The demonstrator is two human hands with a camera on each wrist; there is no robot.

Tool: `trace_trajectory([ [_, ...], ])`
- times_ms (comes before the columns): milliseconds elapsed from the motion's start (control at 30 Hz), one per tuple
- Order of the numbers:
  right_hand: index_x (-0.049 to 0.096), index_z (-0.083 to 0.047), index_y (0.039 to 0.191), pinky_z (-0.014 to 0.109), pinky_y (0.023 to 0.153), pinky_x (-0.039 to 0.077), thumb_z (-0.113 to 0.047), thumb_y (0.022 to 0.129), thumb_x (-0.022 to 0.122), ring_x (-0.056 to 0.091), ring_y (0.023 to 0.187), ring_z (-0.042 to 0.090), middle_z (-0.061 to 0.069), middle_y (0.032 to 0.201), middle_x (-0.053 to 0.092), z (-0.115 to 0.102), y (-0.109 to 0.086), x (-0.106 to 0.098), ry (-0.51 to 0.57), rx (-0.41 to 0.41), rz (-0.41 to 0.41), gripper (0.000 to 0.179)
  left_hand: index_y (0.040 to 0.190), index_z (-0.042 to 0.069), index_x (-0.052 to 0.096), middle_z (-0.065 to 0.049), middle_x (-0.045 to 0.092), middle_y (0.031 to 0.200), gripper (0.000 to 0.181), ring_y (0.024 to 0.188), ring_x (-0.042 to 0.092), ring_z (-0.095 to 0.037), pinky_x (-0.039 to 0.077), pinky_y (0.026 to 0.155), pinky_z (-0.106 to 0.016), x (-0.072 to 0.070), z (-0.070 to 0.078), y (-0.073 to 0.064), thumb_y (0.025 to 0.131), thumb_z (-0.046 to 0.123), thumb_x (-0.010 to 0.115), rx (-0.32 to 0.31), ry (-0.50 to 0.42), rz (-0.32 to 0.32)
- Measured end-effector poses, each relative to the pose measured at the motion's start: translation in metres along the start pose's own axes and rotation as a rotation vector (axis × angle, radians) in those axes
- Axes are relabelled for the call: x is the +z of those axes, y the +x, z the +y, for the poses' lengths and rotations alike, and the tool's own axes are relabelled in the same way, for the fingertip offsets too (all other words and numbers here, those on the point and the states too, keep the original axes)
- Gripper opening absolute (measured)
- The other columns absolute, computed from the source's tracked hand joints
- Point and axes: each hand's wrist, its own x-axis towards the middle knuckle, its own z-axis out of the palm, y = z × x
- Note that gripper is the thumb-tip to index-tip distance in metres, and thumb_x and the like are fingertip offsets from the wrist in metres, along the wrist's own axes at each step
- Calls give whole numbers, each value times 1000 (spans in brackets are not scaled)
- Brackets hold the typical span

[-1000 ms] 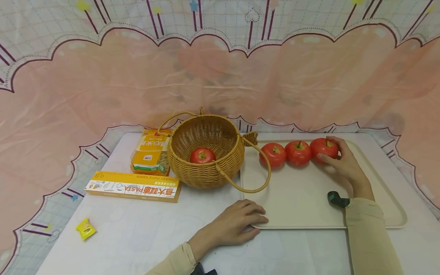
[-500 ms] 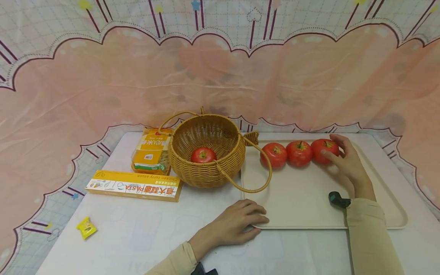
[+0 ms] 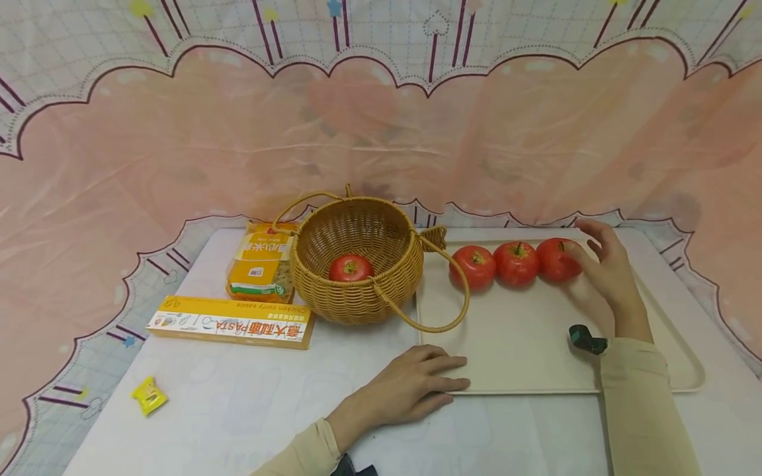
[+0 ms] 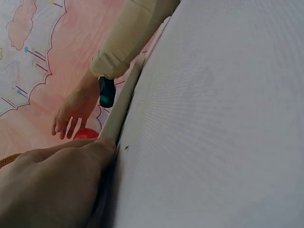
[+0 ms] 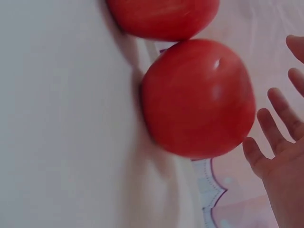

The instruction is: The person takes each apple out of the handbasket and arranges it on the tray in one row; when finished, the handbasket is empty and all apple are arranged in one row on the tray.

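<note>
Three red apples stand in a row along the back of a cream tray (image 3: 512, 350). Beside the rightmost apple (image 3: 555, 261), my right hand (image 3: 613, 281) has its fingers spread and holds nothing. In the right wrist view the fingers of that hand (image 5: 285, 156) lie off the round side of the apple (image 5: 199, 99); whether the little finger touches it I cannot tell. My left hand (image 3: 407, 390) lies with relaxed fingers over the tray's front left corner. A wicker basket (image 3: 357, 305) with one apple (image 3: 351, 269) inside stands left of the tray.
The basket's looped handle (image 3: 461, 311) hangs over the tray's left side. A yellow food packet (image 3: 260, 261) and a pasta box (image 3: 232, 322) lie left of the basket. A small yellow wrapper (image 3: 149, 395) is near the table's left edge. Patterned cloth hangs behind.
My right hand has let go of the rightmost apple, its fingers opening and drawing away to the right. The left hand's fingers have straightened slightly on the tray corner. The apples stay in place.
</note>
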Motion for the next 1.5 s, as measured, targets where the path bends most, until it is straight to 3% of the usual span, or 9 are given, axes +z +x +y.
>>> trace_trajectory([
  [133,45,2,133,14,108,32,-2,89,61,41,122,-3,-20,123,49,-20,1,3,5,-51,3,47,130,32,56,5,47,144,34,125,44,-12,34,108,-31,0,-1,0,98,36,47,15,18,0],
  [200,45,5,131,11,105,33,2,88,60,42,121,-2,-18,123,51,-36,0,5,22,-85,-1,46,130,32,56,5,47,143,34,126,44,-12,34,108,-31,0,-1,1,98,36,47,19,16,-1],
  [300,46,8,129,10,104,33,8,85,60,44,121,-1,-18,122,52,-52,0,9,41,-135,-19,46,130,31,56,4,47,143,34,126,44,-12,35,108,-31,0,-1,1,99,36,46,28,12,-9],
  [433,47,5,130,11,103,34,11,83,60,45,121,1,-16,123,54,-51,6,11,67,-177,-48,49,129,30,57,4,48,143,33,126,44,-12,36,107,-31,-2,0,0,99,36,46,38,17,-11],
  [733,47,5,130,10,100,38,10,86,59,46,119,1,-6,128,50,-68,12,25,59,-192,-180,46,129,30,58,5,47,143,33,127,42,-11,36,106,-31,-6,0,-1,98,36,47,32,0,-28],
  [967,49,-4,130,8,96,39,1,88,61,48,118,-3,1,129,52,-75,15,46,-7,-215,-292,44,130,30,57,5,46,143,33,128,42,-11,35,107,-31,-5,-1,-1,98,35,47,33,-27,-20],
  [1133,51,-3,128,11,99,38,2,86,63,47,117,-6,-5,126,52,-84,18,55,-34,-272,-347,44,128,30,58,6,48,142,32,127,42,-10,35,107,-30,-3,0,-2,98,36,47,30,-40,-1],
  [1300,53,-6,126,15,100,40,2,85,65,50,115,0,1,127,54,-94,22,64,-57,-296,-405,44,127,31,59,6,49,141,32,126,43,-9,35,107,-29,-1,0,-3,98,37,48,35,-36,21],
  [1500,53,-20,126,51,100,44,-22,90,64,50,121,22,-2,132,53,-108,25,79,-119,-169,-523,38,127,31,60,7,50,140,32,125,44,-9,36,105,-29,-1,0,-4,97,37,48,38,-20,25],
])
